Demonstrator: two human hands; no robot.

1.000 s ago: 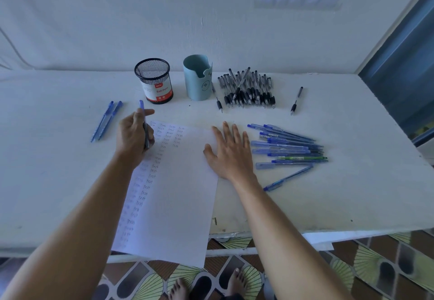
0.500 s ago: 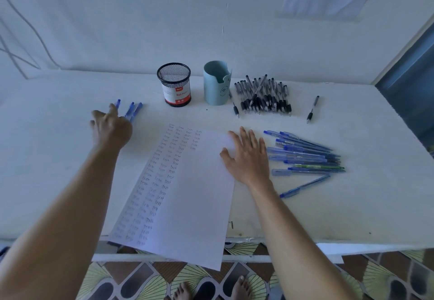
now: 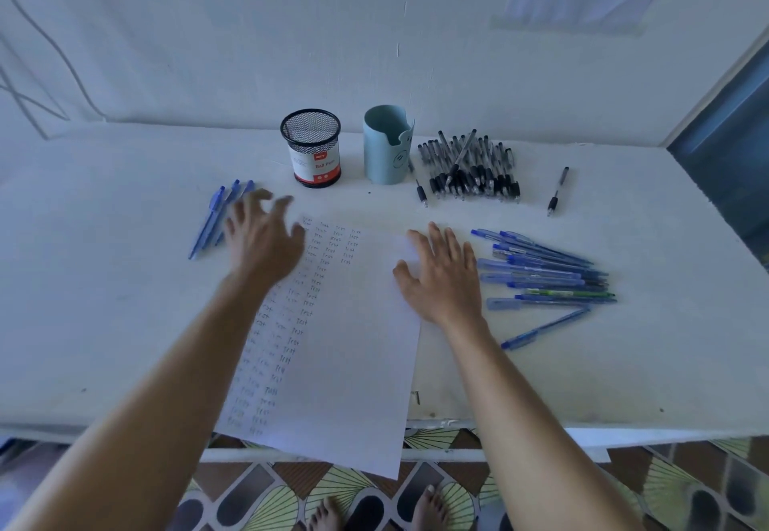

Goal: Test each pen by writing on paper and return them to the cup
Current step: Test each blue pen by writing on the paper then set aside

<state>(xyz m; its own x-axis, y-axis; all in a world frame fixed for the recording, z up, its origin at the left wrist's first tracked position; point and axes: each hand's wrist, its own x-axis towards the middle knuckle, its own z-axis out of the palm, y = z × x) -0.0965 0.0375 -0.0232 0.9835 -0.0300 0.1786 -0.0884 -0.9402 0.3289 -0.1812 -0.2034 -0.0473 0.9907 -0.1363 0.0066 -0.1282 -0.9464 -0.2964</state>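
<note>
Blue pens (image 3: 537,276) lie three beside our spread, empty left hand (image 3: 262,239) and many past our right hand (image 3: 441,276), flat on the half-filled paper (image 3: 341,364); we judge none returned, since no pen shows above either cup (image 3: 311,156).

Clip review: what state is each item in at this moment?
left hand, open, holding nothing.
right hand, flat on the paper.
paper, flat, partly written on.
mesh cup, upright, no pens sticking out.
teal cup, upright, no pens sticking out.
three blue pens, lying loose left of the paper.
</note>
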